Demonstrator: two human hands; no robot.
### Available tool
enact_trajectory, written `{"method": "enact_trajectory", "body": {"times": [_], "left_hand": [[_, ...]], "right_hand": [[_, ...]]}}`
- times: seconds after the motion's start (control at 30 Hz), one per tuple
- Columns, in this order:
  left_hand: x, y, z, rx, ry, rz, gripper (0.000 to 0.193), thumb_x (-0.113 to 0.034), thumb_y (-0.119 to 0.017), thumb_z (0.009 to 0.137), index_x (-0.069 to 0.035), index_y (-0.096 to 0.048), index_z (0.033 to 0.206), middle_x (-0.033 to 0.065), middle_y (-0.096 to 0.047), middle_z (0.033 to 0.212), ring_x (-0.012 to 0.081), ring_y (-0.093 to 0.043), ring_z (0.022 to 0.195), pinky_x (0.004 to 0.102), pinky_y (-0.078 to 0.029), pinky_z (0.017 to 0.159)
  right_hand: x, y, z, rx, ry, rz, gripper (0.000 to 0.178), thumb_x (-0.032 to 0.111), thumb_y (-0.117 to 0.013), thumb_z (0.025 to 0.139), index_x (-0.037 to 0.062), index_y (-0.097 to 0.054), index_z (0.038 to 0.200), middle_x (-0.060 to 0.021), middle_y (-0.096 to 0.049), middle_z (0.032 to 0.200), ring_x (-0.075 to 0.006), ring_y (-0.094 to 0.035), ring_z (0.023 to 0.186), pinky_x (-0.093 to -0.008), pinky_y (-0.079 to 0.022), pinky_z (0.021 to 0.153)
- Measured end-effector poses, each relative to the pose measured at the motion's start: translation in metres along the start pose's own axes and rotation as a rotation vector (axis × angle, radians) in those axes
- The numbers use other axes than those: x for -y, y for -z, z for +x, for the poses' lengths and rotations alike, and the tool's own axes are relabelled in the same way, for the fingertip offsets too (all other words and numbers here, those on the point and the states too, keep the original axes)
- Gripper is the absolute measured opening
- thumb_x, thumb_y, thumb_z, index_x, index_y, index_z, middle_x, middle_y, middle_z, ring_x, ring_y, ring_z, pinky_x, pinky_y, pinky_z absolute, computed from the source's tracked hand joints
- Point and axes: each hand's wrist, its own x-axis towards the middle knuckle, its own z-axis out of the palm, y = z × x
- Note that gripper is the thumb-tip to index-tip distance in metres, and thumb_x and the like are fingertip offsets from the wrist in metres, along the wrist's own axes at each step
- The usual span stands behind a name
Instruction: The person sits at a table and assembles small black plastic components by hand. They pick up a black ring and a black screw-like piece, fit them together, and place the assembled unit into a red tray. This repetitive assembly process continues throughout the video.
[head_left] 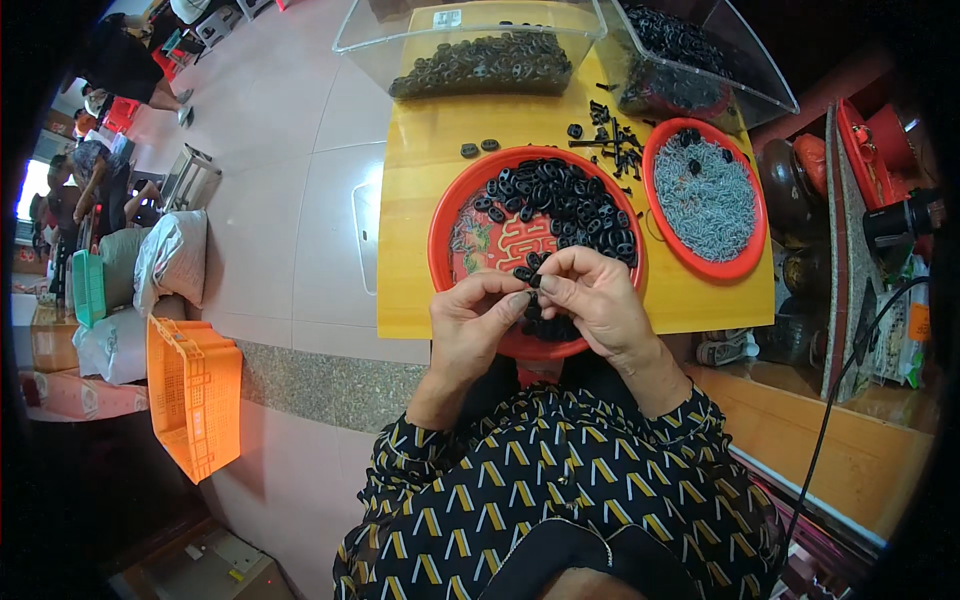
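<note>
Both hands meet over the near part of a red round tray. My left hand and my right hand pinch small black plastic pieces between thumbs and fingertips. The fingers partly hide them, so how they fit together cannot be made out. A heap of black oval two-holed parts fills the tray's far and right side; its patterned bottom shows at the left. To the right, a smaller red plate holds many silver screws and a few black parts.
Trays stand on a yellow table. Loose black pieces lie behind them, with two ovals at the left. Two clear bins of black parts stand at the back. An orange crate and sacks are on the floor left.
</note>
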Motion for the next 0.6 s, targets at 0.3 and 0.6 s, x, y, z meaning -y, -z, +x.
{"method": "enact_trajectory", "body": {"times": [0.3,0.6], "left_hand": [[0.006,-0.002,-0.005,0.028,0.127,-0.235,0.013,0.002,-0.058,0.078,0.004,-0.06,0.091,0.0053,-0.061,0.082,0.0097,-0.057,0.072,0.0212,-0.047,0.066],[0.016,0.004,-0.007,0.044,0.147,-0.334,0.015,-0.001,-0.056,0.08,0.005,-0.056,0.094,0.0126,-0.061,0.086,0.0184,-0.06,0.076,0.0295,-0.05,0.07]], "right_hand": [[-0.004,-0.003,-0.01,-0.041,0.105,-0.346,0.005,0.003,-0.057,0.079,0.0004,-0.057,0.084,0.0013,-0.055,0.072,-0.0039,-0.051,0.063,-0.0178,-0.042,0.053],[-0.001,-0.008,-0.016,-0.114,0.017,-0.424,0.007,0.002,-0.057,0.079,-0.0014,-0.055,0.085,-0.0005,-0.056,0.072,-0.0043,-0.053,0.062,-0.0187,-0.045,0.054]]}}
